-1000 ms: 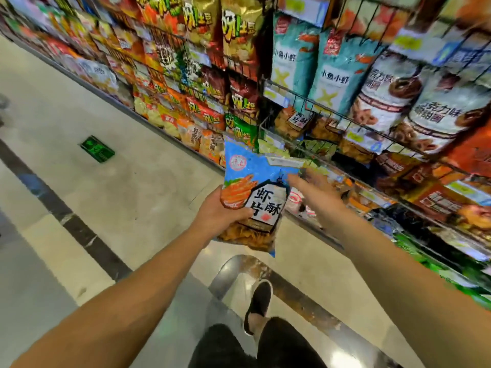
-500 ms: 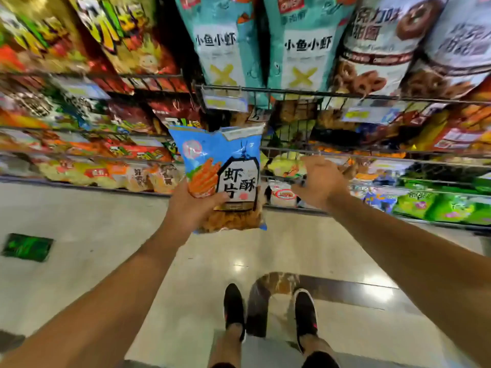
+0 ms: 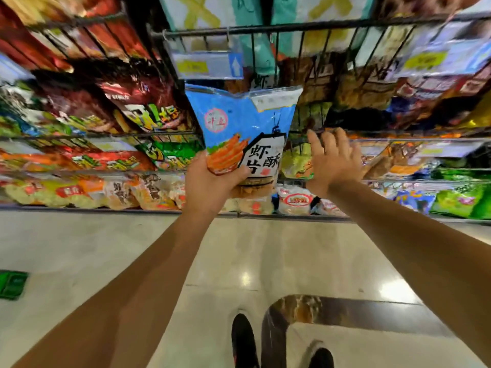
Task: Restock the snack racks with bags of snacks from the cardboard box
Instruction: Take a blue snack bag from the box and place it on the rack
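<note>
Left hand: the left hand [image 3: 210,185] grips a blue plastic snack bag with orange sticks printed on it and a black-and-white label [image 3: 245,136], thumb across the bag's front near its lower left corner, fingers behind it.
Bag: held upright in the air in front of the black wire snack rack [image 3: 265,30], its top edge just under the white and blue price tag [image 3: 210,65] clipped to the upper rail; it does not rest on any tier.
Right hand: the right hand [image 3: 333,162] is spread wide, fingers straight and apart, holding nothing, just to the right of the bag and close to the front rail of the middle tier.
Rack: tiers crowded with bags, teal ones at the top, red and dark ones to the left, green ones [image 3: 462,200] at the lower right end.
Floor: glossy beige tile floor [image 3: 265,256] with a dark inlaid strip [image 3: 372,314]; two black shoes [image 3: 243,338] at the lower edge, a green floor sticker [image 3: 12,284] at the left edge.
</note>
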Action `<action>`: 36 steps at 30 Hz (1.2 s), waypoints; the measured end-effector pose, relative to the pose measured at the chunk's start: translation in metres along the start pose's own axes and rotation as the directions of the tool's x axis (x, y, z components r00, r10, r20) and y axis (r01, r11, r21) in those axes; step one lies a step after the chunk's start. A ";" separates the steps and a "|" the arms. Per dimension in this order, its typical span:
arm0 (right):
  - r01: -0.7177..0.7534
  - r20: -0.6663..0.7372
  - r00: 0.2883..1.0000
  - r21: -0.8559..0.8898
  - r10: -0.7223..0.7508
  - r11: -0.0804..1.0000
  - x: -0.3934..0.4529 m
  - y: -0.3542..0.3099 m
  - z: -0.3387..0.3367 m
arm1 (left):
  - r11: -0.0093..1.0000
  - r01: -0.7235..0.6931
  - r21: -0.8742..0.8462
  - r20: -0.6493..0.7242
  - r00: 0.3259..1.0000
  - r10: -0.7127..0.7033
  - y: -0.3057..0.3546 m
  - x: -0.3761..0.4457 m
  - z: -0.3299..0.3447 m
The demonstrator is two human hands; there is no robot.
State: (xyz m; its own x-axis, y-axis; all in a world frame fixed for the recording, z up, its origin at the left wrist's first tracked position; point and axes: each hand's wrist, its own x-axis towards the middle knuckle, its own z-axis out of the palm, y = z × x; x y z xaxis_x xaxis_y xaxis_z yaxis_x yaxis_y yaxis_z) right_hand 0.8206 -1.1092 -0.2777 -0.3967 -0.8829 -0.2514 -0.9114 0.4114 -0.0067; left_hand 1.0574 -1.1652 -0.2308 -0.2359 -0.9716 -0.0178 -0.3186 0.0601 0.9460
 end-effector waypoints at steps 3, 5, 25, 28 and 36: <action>0.028 -0.068 0.997 -0.107 -0.036 0.994 -0.005 0.000 0.005 | 1.000 -0.018 -0.025 -0.061 0.998 0.016 0.002 -0.004 0.010; 0.052 -0.085 0.994 -0.146 -0.065 0.988 -0.005 0.003 0.006 | 0.998 -0.065 -0.028 -0.102 0.993 0.062 0.013 -0.006 0.015; 0.094 -0.269 0.958 -0.040 -0.101 0.995 0.001 0.007 0.027 | 0.891 -0.287 0.351 -0.052 0.944 0.325 -0.007 0.062 0.048; 0.101 -0.285 0.953 -0.030 -0.105 0.994 0.003 0.007 0.028 | 0.929 -0.210 0.306 0.014 0.976 0.216 -0.014 0.076 0.045; 0.092 -0.273 0.957 -0.024 -0.095 0.995 0.007 0.008 0.030 | 0.893 -0.124 0.433 0.074 0.992 0.102 -0.013 0.089 0.038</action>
State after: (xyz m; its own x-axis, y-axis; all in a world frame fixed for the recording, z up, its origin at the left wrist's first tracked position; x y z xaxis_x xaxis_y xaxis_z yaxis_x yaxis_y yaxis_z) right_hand 0.8137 -1.1049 -0.3089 -0.3230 -0.9461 0.0240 -0.9464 0.3229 -0.0066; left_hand 1.0058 -1.2439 -0.2571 -0.3340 -0.9410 0.0546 -0.6527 0.2727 0.7068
